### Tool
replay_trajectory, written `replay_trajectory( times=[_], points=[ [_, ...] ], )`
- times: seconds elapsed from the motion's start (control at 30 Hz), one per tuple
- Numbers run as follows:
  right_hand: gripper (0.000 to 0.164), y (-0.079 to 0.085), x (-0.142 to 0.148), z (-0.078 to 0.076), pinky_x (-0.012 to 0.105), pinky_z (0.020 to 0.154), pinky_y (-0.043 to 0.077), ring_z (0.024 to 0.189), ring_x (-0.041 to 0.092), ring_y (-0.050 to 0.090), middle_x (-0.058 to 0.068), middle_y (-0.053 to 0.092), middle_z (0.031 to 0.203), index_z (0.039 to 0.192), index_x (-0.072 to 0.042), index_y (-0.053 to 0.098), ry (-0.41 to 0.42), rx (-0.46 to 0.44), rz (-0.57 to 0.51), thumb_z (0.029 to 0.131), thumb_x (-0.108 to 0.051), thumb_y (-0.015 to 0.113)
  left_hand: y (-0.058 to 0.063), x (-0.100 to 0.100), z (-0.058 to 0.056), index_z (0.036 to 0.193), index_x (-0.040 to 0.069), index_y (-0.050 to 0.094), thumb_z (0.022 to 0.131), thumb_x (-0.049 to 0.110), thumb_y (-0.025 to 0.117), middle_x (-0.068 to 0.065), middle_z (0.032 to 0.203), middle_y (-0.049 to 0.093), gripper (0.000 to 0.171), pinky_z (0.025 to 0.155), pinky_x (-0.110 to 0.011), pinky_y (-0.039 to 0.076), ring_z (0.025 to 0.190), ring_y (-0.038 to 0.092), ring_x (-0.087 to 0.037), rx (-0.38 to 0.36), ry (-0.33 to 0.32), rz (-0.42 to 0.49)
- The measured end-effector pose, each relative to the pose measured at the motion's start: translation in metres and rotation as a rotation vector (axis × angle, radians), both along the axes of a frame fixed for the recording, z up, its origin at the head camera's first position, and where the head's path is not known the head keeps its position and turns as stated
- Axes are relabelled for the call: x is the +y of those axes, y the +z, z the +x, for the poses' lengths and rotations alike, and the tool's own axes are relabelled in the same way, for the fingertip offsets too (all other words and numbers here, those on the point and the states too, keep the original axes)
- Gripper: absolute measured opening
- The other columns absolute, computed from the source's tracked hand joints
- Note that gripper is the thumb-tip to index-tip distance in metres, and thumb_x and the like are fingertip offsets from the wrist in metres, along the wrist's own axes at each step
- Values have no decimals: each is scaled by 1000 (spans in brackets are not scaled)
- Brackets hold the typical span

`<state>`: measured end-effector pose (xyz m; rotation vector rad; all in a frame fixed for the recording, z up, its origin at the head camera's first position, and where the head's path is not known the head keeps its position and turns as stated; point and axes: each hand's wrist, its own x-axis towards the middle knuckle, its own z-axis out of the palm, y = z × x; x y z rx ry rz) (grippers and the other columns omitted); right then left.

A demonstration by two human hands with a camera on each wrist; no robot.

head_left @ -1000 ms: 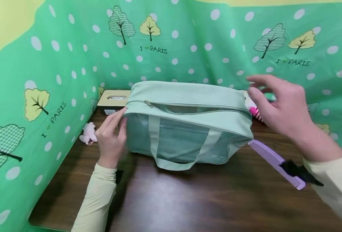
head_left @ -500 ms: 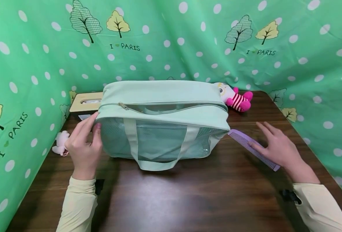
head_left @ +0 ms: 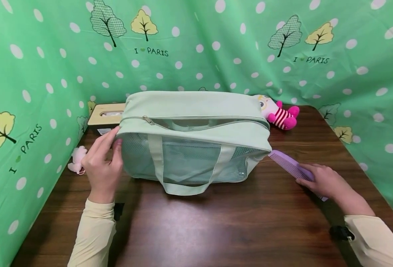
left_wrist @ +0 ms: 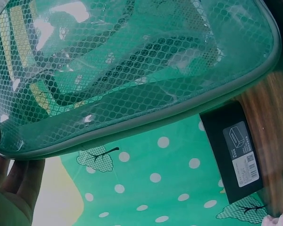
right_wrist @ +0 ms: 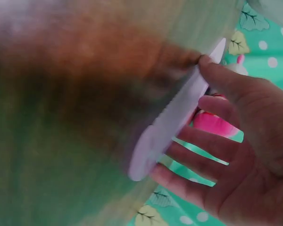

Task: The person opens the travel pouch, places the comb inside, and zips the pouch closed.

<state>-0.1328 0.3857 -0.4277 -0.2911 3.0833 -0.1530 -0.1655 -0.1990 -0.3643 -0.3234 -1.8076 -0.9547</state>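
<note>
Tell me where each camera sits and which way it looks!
Head: on the head, facing forward and down at the bag and comb; shows left hand, right hand, arms.
Left wrist: worn there, facing the bag's mesh; shows part of the left hand.
Right wrist: worn there, facing the comb; shows the right hand.
Head and right wrist both see the comb.

A hand could have slid across the near surface [head_left: 213, 226] or dipped through the zip opening [head_left: 196, 124] on top of the bag [head_left: 196, 104]. The bag itself barred the way back, with the left hand [head_left: 103, 165] and tissue box [head_left: 105, 118] crowding its left end, the comb [head_left: 288, 165], right hand [head_left: 323, 181] and plush doll [head_left: 280, 114] its right.
</note>
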Motion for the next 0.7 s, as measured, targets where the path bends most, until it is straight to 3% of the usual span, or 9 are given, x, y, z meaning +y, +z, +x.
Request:
replay_trajectory(
  times=[0.13,0.47,0.57,0.7],
  points=[
    [54,4,-1,-3,62,77,54,87,45,69,35,68,102,124,12,65,31,-6,17,85,-22,82,1,0,1,114,1,78,91,-6,72,-20,105,77,25,95,-12,47,93,73,-40,3,-1,-6],
    [57,17,-1,0,56,63,54,75,34,64,32,68,98,125,8,65,-55,-113,20,83,-26,83,1,1,-1,113,0,78,90,-8,72,-20,105,77,25,96,-12,47,94,74,-41,6,-12,-2],
    [59,22,1,2,54,58,52,75,36,64,33,67,98,126,5,64,-71,-62,9,81,-27,84,0,1,-1,114,0,78,91,-8,72,-20,105,76,25,96,-12,47,94,74,-41,7,-7,-3],
    [64,28,2,5,50,49,47,71,39,64,36,67,98,126,1,64,-113,93,-6,78,-32,88,0,0,0,114,-1,78,91,-7,72,-20,105,76,25,96,-13,47,95,74,-40,5,-7,-2]
  ],
)
